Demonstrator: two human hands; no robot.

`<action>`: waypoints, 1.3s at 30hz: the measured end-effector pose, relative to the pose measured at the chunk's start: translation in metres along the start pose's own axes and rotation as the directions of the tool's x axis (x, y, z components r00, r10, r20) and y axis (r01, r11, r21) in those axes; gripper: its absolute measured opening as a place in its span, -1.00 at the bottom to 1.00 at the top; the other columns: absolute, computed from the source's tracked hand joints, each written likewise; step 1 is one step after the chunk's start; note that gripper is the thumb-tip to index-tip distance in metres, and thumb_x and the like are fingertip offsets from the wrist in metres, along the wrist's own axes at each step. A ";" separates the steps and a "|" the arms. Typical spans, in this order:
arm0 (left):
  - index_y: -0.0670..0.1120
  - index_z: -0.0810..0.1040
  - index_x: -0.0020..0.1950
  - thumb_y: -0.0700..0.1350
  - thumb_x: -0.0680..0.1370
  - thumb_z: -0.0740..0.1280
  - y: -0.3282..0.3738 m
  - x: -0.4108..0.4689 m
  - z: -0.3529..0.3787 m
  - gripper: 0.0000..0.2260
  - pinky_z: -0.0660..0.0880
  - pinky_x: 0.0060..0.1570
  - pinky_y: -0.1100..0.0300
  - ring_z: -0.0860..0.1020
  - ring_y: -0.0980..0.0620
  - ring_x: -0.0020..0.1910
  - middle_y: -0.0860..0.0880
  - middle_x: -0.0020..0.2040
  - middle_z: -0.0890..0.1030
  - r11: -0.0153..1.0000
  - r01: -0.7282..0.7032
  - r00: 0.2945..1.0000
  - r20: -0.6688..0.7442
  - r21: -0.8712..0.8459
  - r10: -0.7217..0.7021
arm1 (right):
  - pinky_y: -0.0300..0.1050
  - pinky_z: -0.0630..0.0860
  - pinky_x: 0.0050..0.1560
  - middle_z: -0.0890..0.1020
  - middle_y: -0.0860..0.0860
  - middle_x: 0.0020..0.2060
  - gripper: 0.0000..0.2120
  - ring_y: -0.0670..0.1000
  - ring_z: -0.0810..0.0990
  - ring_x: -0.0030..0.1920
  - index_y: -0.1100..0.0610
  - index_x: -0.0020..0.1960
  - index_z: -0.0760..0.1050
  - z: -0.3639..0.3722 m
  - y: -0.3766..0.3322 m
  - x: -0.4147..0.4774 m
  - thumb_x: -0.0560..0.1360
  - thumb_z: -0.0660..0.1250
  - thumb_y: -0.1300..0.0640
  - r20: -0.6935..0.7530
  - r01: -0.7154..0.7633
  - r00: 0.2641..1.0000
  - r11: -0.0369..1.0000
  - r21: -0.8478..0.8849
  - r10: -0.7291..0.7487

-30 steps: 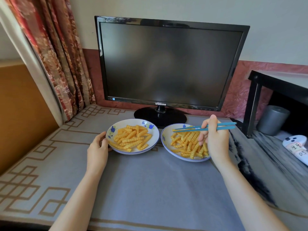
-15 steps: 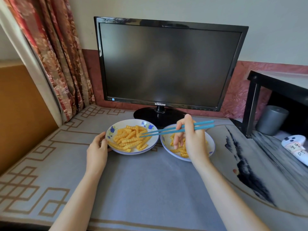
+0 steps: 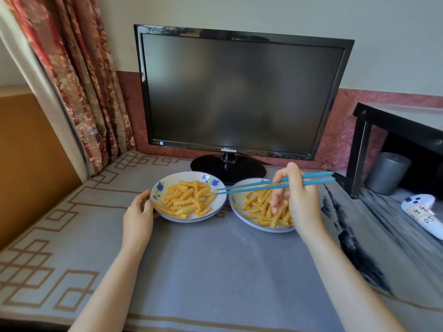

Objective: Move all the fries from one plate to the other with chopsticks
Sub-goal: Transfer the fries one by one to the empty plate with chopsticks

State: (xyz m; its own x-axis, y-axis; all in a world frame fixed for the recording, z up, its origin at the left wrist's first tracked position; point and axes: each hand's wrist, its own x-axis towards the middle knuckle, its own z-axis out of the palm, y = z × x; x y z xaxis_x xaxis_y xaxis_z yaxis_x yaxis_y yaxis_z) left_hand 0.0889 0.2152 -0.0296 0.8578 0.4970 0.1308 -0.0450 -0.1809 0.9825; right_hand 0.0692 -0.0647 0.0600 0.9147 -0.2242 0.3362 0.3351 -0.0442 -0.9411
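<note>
Two white plates with blue flowers sit side by side before the monitor. The left plate (image 3: pixel 167 182) holds a heap of crinkle-cut fries (image 3: pixel 187 200). The right plate (image 3: pixel 236 207) holds more fries (image 3: pixel 260 208), partly hidden by my right hand (image 3: pixel 296 200). That hand grips blue chopsticks (image 3: pixel 254 186) pointing left, their tips at the right edge of the left plate's fries; whether they pinch a fry is unclear. My left hand (image 3: pixel 139 214) rests its fingers on the left plate's near-left rim.
A black Samsung monitor (image 3: pixel 239 92) stands just behind the plates on its round base (image 3: pixel 227 167). A curtain (image 3: pixel 79 80) hangs at left. At right are a black shelf (image 3: pixel 395 125), a grey cylinder (image 3: pixel 386 172) and a white controller (image 3: pixel 422 212). A grey patterned cloth (image 3: pixel 215 271) covers the table.
My right hand swung left with the chopsticks from over the right plate to the left plate, then drew back slightly right. The left hand stayed on the left plate's rim.
</note>
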 end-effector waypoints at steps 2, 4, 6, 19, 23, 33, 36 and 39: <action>-0.14 0.47 0.35 -0.23 0.63 0.11 0.000 0.000 0.000 -0.68 0.48 -0.07 0.21 0.60 0.01 -0.06 -0.08 0.18 0.57 1.000 0.001 1.000 0.003 -0.001 -0.001 | -0.25 0.22 -0.59 0.42 0.11 -0.66 -0.59 0.08 0.36 -0.66 0.17 -0.29 0.40 -0.016 -0.001 0.006 0.66 0.04 0.06 -0.066 0.031 0.997 0.999 -0.018 -0.032; -0.15 0.46 0.36 -0.23 0.63 0.11 0.001 -0.001 0.000 -0.68 0.47 -0.06 0.22 0.60 0.00 -0.04 -0.08 0.19 0.57 1.000 0.003 1.000 0.001 0.002 -0.003 | -0.25 0.22 -0.59 0.43 0.09 -0.66 -0.59 0.07 0.36 -0.67 0.17 -0.28 0.41 -0.031 -0.001 0.011 0.67 0.03 0.06 -0.116 0.055 0.991 0.997 -0.059 -0.061; -0.14 0.46 0.36 -0.23 0.64 0.11 0.001 -0.001 0.000 -0.68 0.46 -0.09 0.25 0.59 0.00 -0.05 -0.08 0.19 0.57 1.000 0.005 1.000 0.000 0.011 -0.005 | -0.26 0.23 -0.59 0.43 0.10 -0.66 -0.59 0.06 0.36 -0.66 0.17 -0.28 0.41 -0.042 -0.001 0.014 0.67 0.03 0.07 -0.140 0.075 0.986 0.991 -0.107 -0.089; -0.16 0.45 0.36 -0.23 0.64 0.11 0.003 -0.003 0.001 -0.68 0.41 -0.18 0.34 0.54 0.14 -0.15 -0.05 0.15 0.55 0.999 -0.007 1.000 -0.008 0.039 0.008 | -0.27 0.26 -0.60 0.47 0.13 -0.64 -0.59 0.06 0.43 -0.65 0.20 -0.28 0.41 -0.065 -0.004 0.007 0.67 0.05 0.05 -0.143 0.075 0.984 0.979 -0.190 -0.103; -0.15 0.45 0.37 -0.23 0.64 0.11 0.003 -0.002 0.001 -0.68 0.44 -0.13 0.27 0.57 0.01 -0.06 -0.06 0.15 0.55 1.000 0.000 1.000 -0.006 0.027 0.000 | -0.27 0.29 -0.62 0.50 0.19 -0.60 -0.58 0.09 0.48 -0.64 0.22 -0.29 0.41 -0.054 -0.004 0.008 0.67 0.05 0.06 -0.125 0.064 0.988 0.973 -0.221 -0.094; -0.14 0.45 0.37 -0.23 0.63 0.10 0.001 0.000 0.001 -0.67 0.47 -0.01 0.16 0.59 0.09 -0.14 -0.06 0.13 0.58 1.000 0.006 1.000 0.001 0.022 -0.006 | -0.25 0.31 -0.60 0.53 0.13 -0.61 -0.56 0.08 0.51 -0.62 0.17 -0.30 0.42 -0.028 -0.004 0.011 0.66 0.06 0.00 -0.136 0.011 0.990 0.967 -0.255 -0.047; -0.14 0.44 0.38 -0.23 0.64 0.10 0.002 -0.001 0.001 -0.67 0.47 -0.01 0.15 0.60 0.03 -0.12 -0.06 0.13 0.57 1.000 0.008 1.000 0.001 0.020 -0.008 | -0.26 0.32 -0.60 0.53 0.13 -0.61 -0.56 0.09 0.52 -0.61 0.17 -0.30 0.42 -0.027 -0.006 0.008 0.66 0.06 -0.01 -0.151 0.021 0.987 0.965 -0.260 -0.062; -0.15 0.44 0.38 -0.23 0.64 0.10 0.003 -0.002 0.001 -0.67 0.45 -0.04 0.20 0.59 -0.01 -0.08 -0.07 0.14 0.56 1.000 0.005 1.000 -0.001 0.024 -0.005 | -0.27 0.35 -0.61 0.53 0.13 -0.60 -0.56 0.10 0.53 -0.59 0.17 -0.30 0.42 -0.024 -0.008 0.006 0.66 0.07 -0.01 -0.144 0.023 0.987 0.961 -0.276 -0.065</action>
State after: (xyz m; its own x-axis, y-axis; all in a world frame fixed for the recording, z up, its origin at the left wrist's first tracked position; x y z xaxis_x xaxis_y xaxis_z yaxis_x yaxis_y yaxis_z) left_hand 0.0874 0.2132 -0.0270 0.8577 0.4984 0.1265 -0.0288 -0.1991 0.9796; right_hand 0.0671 -0.0888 0.0684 0.8490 -0.3586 0.3880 0.2806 -0.3163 -0.9062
